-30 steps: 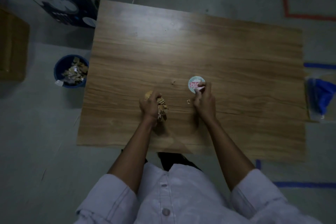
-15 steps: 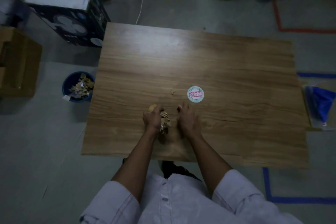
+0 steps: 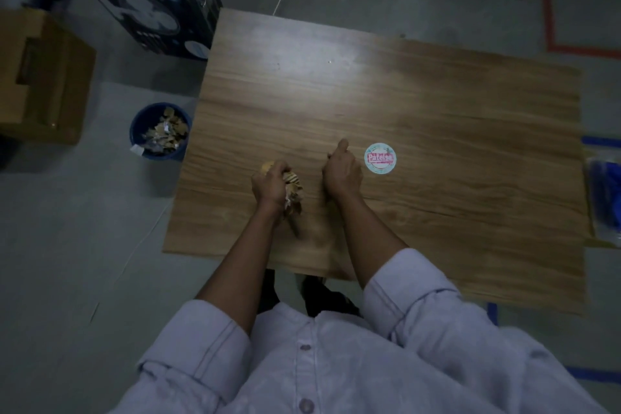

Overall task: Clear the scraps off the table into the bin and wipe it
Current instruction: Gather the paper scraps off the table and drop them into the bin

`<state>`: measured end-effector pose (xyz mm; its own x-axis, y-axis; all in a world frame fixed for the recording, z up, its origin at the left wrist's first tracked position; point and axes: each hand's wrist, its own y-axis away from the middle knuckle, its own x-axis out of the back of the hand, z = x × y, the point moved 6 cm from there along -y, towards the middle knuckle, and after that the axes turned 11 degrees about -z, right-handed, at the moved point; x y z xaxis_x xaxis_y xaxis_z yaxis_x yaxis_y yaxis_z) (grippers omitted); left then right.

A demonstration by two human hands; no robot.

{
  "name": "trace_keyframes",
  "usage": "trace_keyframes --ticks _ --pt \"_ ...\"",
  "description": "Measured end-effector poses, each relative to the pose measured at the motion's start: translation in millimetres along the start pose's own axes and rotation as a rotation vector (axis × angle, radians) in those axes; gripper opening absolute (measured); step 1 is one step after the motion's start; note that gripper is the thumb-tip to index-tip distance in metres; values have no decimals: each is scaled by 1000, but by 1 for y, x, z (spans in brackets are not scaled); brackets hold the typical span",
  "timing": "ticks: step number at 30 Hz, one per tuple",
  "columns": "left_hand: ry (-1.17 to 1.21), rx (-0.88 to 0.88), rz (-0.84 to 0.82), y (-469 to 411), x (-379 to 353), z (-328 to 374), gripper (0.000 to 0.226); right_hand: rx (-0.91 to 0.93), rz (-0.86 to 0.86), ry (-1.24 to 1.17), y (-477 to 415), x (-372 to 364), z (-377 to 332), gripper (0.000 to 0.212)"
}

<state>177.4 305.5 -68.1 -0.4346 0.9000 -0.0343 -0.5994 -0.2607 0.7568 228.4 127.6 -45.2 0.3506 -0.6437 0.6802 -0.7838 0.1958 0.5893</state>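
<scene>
My left hand (image 3: 270,183) is closed around a bunch of tan scraps (image 3: 293,190) on the wooden table (image 3: 420,111), near its front-left part. To the right of it, my right hand (image 3: 341,170) rests on the table with fingers curled and the fingertips pinched at a small scrap that I cannot make out. A round white and pink lid (image 3: 380,158) lies flat just right of that hand. The blue bin (image 3: 160,132) stands on the floor left of the table and holds several scraps.
A dark printed box (image 3: 148,0) stands beyond the table's far-left corner, and a cardboard box (image 3: 40,77) sits further left. A blue bag (image 3: 605,191) lies at the table's right edge. Cables and a green box lie on the floor behind.
My right hand left the lid, came beside the left hand, then moved forward to where a small scrap lay. The left hand kept its grip on the scraps. The view shifted.
</scene>
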Motion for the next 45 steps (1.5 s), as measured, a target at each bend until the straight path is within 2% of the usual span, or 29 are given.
trace_keyframes --ticks 2,4,6,8,10,13,15,18,21,24,25,26,28,29,32,37,45 --pt "117 48 -41 32 -6 17 26 -57 -90 -269 0 -1 -4 18" --pt "288 127 -93 47 -11 25 44 -19 -142 -671 14 -9 -18 23" --pt "451 131 -88 52 -19 32 48 90 -73 -782 38 -13 -32 28" --pt "514 76 -80 59 -30 43 44 293 39 -642 72 -6 -48 24" --pt "489 42 -169 63 -44 50 51 508 154 -487 97 5 -60 30" --pt "445 56 -447 79 -66 50 23 538 172 -319 97 15 -65 47" --pt "452 66 -597 87 -77 49 33 550 154 -266 96 17 -66 47" --pt "532 134 -699 98 -84 50 38 596 169 -225 96 22 -67 38" --pt "578 167 -814 110 -93 57 6 621 158 -215 91 29 -68 44" --pt "590 205 -775 103 -91 44 55 663 137 -214 83 39 -70 50" --pt "573 245 -758 95 -92 35 54 668 123 -224 80 42 -71 52" --pt "507 198 -708 91 -90 37 45 673 108 -242 78 46 -71 51" --pt "428 112 -674 89 -92 45 22 687 91 -267 76 52 -69 40" --pt "446 127 -683 90 -97 46 17 686 101 -253 76 54 -68 33" --pt "574 189 -710 102 -107 53 26 682 117 -174 80 59 -69 31" --pt "632 135 -710 106 -106 59 25 659 264 84 97 74 -73 29" --pt "608 60 -777 117 -107 72 34 749 255 -142 110 75 -74 29"
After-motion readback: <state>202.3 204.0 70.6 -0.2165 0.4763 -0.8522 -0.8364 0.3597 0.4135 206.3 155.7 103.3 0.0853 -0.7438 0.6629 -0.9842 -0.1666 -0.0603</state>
